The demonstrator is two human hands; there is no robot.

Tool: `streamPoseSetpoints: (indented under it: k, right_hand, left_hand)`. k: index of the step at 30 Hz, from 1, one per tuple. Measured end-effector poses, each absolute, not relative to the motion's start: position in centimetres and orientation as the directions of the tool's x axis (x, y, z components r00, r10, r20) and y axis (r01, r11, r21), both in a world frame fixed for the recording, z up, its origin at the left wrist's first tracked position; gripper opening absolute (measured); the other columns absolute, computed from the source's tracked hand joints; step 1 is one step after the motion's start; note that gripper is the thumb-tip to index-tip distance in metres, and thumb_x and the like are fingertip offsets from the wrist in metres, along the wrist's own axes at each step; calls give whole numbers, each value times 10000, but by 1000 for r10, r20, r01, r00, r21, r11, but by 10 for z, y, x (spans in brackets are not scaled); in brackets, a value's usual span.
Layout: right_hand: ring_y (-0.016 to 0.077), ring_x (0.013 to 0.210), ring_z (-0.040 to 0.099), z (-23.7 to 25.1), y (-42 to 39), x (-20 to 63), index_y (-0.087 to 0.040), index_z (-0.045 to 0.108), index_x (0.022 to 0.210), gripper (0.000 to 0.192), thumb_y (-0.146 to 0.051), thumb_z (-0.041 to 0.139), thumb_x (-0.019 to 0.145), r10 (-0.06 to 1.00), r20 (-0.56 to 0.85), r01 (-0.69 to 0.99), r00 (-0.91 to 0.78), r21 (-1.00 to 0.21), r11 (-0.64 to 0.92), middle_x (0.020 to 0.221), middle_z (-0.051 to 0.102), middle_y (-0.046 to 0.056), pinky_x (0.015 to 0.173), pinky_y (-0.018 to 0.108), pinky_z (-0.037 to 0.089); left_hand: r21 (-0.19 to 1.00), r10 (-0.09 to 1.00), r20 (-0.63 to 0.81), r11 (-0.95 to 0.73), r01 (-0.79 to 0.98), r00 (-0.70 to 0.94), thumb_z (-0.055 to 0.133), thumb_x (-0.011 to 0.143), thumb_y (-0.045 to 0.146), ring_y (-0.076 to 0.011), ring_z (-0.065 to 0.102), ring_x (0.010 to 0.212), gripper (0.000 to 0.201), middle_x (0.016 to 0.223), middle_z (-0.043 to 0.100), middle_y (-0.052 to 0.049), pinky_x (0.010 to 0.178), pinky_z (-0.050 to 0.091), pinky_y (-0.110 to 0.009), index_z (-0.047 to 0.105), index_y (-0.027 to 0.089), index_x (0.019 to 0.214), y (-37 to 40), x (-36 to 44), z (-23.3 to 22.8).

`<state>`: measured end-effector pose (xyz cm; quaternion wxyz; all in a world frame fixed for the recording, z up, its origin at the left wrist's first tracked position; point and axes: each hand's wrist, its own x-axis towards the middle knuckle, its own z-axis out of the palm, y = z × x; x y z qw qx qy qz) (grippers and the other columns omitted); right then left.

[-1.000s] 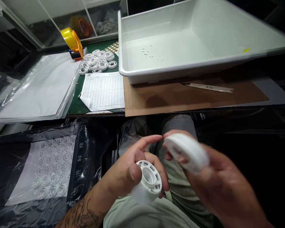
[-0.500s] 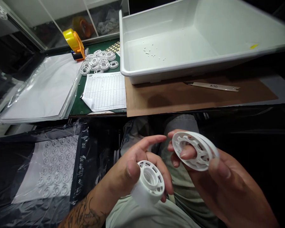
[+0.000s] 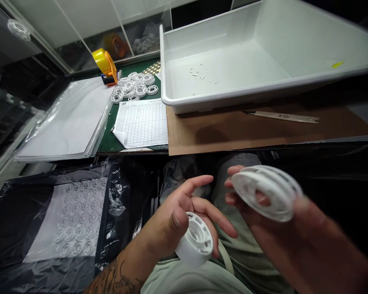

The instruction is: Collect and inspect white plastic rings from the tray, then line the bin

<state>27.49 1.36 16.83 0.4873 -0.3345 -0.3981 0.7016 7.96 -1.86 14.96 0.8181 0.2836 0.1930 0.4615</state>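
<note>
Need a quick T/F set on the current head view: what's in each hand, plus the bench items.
1. The left hand holds a white slotted round part. True.
2. The right hand holds nothing. False: it holds white ring-shaped parts, blurred here.
3. The tape dispenser stands inside the white plastic tub. False: it stands outside, to the left, beside the pile of white rings.
4. A white-handled tool lies on the brown cardboard. True.
5. Every corner of the printed form lies flat. False: its near-left corner curls up.
6. Small white scraps lie in the white plastic tub. True.
</note>
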Motion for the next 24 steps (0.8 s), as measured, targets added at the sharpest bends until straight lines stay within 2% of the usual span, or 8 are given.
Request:
streamPoseSetpoints:
  k: [3,8,13,16,18,21,22,24]
  right_hand:
    - [216,1085,729,167,14,279,-320,841,1033,309,-491,584,1020,958,-187,-535,-216,-798,-276,1280,709,55,855,272,631]
    - [113,810,703,169,14,279,-365,827,1004,199,-475,664,975,925,-173,-491,-339,-806,-331,1229,705,7,862,203,599]
    - [124,1044,704,165,13,283,-379,799,1016,186,-526,712,939,939,-89,-394,-331,-891,-224,1228,676,-19,962,164,554]
    - [143,1195,666,164,4,283,-388,767,1108,199,-510,664,989,926,-23,-316,-376,-937,-151,1299,622,-26,1052,198,525]
    - [155,1176,690,167,0,282,-383,757,1112,188,-495,662,996,923,28,-241,-383,-968,-70,1344,595,-20,1024,193,546]
    - [120,1085,722,172,8,282,-392,733,1085,130,-459,705,977,902,176,32,-394,-978,205,1335,592,-38,920,114,562]
    - [107,1094,712,172,18,282,-381,721,1090,124,-435,708,980,883,245,137,-399,-937,322,1331,589,-34,905,100,558]
    - [116,1143,665,169,48,281,-297,715,1073,128,-391,705,987,813,404,322,-420,-771,549,1306,593,17,937,146,543]
  left_hand:
    - [629,869,-14,392,-671,494,638,878,776,-119,720,724,926,1172,727,-184,655,570,-205,407,179,1548,-16,81,151]
    - [610,877,-11,387,-692,481,636,863,782,-121,720,732,904,1194,710,-171,658,574,-205,469,219,1551,-14,83,156]
    - [606,893,-4,360,-709,450,617,865,792,-127,715,721,918,1242,672,-182,655,580,-216,456,226,1570,-15,81,157]
    - [613,898,-21,359,-704,440,600,863,808,-116,706,711,936,1270,653,-180,638,564,-195,433,218,1570,-15,82,159]
    - [599,899,6,347,-722,438,569,873,820,-110,705,707,943,1309,630,-181,642,568,-194,407,219,1581,-14,83,160]
    - [574,900,37,337,-747,434,545,887,820,-113,714,723,914,1359,598,-163,655,583,-204,404,250,1587,-13,82,158]
    - [586,903,28,333,-738,429,553,885,817,-112,713,722,896,1361,595,-155,649,580,-202,425,258,1574,-13,81,157]
    - [644,917,-24,319,-696,398,565,898,790,-110,710,716,832,1336,600,-145,622,563,-183,480,256,1530,-14,78,153]
